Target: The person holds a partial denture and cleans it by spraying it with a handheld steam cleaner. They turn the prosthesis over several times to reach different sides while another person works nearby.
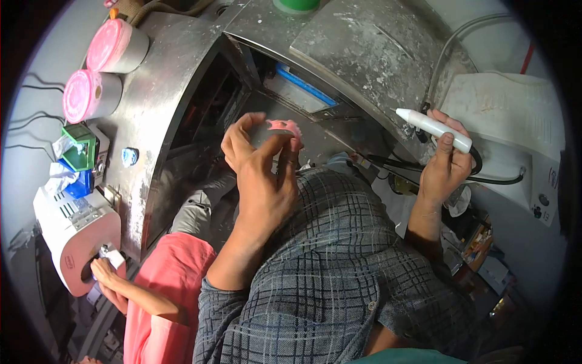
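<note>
Near the middle, my left hand (260, 167) holds a small pink curved piece (286, 127) with a jagged edge, pinched between its fingers. The piece is raised in front of my checked shirt. On the right, my right hand (447, 161) is wrapped round a white tube-shaped handpiece (438, 128). Its narrow tip points up and left, toward the metal bench. The pink piece and the handpiece are apart.
A metal bench (388, 54) spans the top. Two white tubs with pink lids (104, 45) stand upper left. A person in pink (182, 261) works at a pink-and-white machine (79, 242) lower left. A pale machine (497, 115) with hoses is at right.
</note>
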Available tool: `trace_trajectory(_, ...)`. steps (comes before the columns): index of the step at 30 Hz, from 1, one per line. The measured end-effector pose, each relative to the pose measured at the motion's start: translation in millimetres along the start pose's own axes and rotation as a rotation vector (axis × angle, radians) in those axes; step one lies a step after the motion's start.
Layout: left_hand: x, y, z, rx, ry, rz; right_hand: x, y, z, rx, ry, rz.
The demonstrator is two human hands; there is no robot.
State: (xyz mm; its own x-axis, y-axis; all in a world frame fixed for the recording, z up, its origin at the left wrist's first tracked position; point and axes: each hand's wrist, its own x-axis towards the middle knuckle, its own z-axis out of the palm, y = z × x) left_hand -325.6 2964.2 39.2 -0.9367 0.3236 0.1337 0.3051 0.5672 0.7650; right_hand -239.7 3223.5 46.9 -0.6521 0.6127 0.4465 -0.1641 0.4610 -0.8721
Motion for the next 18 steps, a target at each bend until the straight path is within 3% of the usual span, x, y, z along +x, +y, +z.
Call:
trace_trajectory(4, 10, -3, -2, 0.087, -0.050, 0.194, -5, 2, -8, 0.031, 0.037, 0.020)
trace_trajectory(6, 12, -1, 1, -0.926, -0.315, -0.227, -8, 3, -12, 0.034, 0.054, 0.024)
trace_trajectory(8, 15, -7, 10, -1.049, -0.384, -0.174, -10, 2, -15, 0.027, 0.056, 0.022)
trace_trajectory(10, 15, -6, 19, -1.493, -0.484, -0.286, -12, 1, -18, 0.032, 0.072, 0.026)
trace_trajectory(12, 14, 4, 21, -1.539, -0.463, -0.334, -14, 0, -21, 0.038, 0.088, 0.031)
trace_trajectory(14, 17, 8, 22, -1.683, -0.584, -0.346, -18, -1, -24, 0.038, 0.092, 0.030)
trace_trajectory(15, 16, 17, 21, -1.731, -0.578, -0.509, -19, -2, -26, 0.036, 0.102, 0.032)
trace_trajectory(18, 15, 19, 26, -1.832, -0.663, -0.369, -24, -8, -29, 0.074, 0.112, 0.042)
